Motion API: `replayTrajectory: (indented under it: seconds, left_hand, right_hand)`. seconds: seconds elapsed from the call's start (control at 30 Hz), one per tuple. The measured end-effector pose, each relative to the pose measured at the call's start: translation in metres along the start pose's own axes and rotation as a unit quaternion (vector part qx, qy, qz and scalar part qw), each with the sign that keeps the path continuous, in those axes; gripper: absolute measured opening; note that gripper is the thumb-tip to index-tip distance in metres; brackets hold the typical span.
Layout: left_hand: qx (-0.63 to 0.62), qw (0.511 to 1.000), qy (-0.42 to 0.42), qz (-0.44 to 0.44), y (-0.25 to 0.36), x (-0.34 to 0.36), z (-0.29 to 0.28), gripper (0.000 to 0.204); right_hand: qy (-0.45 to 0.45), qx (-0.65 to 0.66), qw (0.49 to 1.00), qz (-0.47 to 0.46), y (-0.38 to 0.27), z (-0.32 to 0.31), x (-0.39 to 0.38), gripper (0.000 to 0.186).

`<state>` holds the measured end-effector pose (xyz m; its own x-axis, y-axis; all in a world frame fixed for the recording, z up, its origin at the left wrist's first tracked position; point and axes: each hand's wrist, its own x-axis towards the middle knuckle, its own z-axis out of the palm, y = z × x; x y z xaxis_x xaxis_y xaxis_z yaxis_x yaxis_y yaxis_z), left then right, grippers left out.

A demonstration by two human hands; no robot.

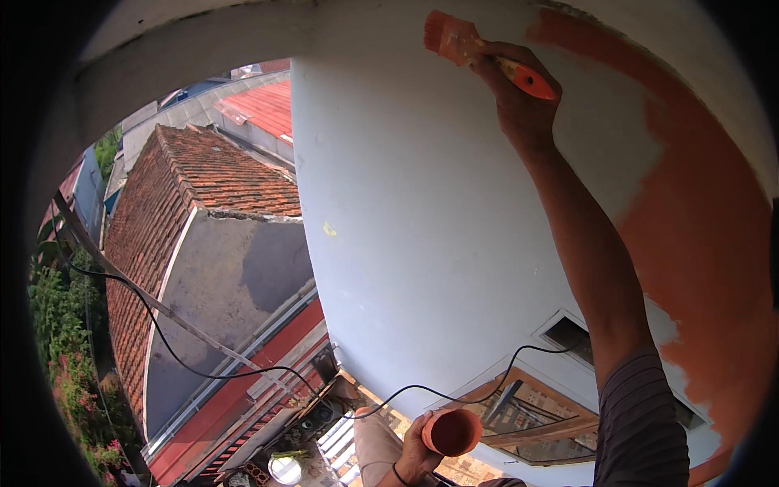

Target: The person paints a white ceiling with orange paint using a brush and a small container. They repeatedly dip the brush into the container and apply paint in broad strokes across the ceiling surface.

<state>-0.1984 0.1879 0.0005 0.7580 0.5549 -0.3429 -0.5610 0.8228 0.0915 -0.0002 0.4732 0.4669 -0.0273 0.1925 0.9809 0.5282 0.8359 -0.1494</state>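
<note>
One paintbrush [465, 43] in right grip [518, 104], bristles [436, 32] leftward, wall [414, 178] contact unclear.

"What stands at the left of the frame?"

"A weathered tiled roof [219, 174], rust-orange, tops a grey gable wall [215, 280], a bright red roof [264, 107] behind it at the upper left."

"And farther left?"

"Leafy shrubs [55, 304] crowd the edge, pink blossoms [75, 381] dotting them toward the lower left corner. A slim pole [200, 334] slants down in front of the gable wall."

"What crosses the lower half?"

"A black cable [174, 355], looping from the left side to right of centre, above a wooden-framed window [542, 433] at the lower right."

"And at the bottom edge?"

"A round white container [285, 470], left of centre."
</note>
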Motion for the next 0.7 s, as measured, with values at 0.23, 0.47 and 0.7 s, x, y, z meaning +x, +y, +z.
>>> replayTrajectory:
  seconds: [0.23, 0.47, 0.7]
  left_hand:
    - [0.180, 0.963, -0.063, 0.188, -0.012, -0.016, -0.023, 0.045]
    - [0.000, 1.000, 0.000, 0.003, 0.011, -0.006, -0.026, 0.065]
    - [0.051, 0.983, -0.100, 0.148, 0.017, -0.020, 0.009, 0.043]
  right_hand:
    - [0.022, -0.027, 0.999, -0.035, 0.066, 0.027, 0.045, 0.014]
    - [0.038, 0.013, 0.999, 0.008, 0.095, 0.037, 0.070, 0.015]
    - [0.046, -0.009, 0.999, 0.002, 0.126, 0.044, 0.084, 0.016]
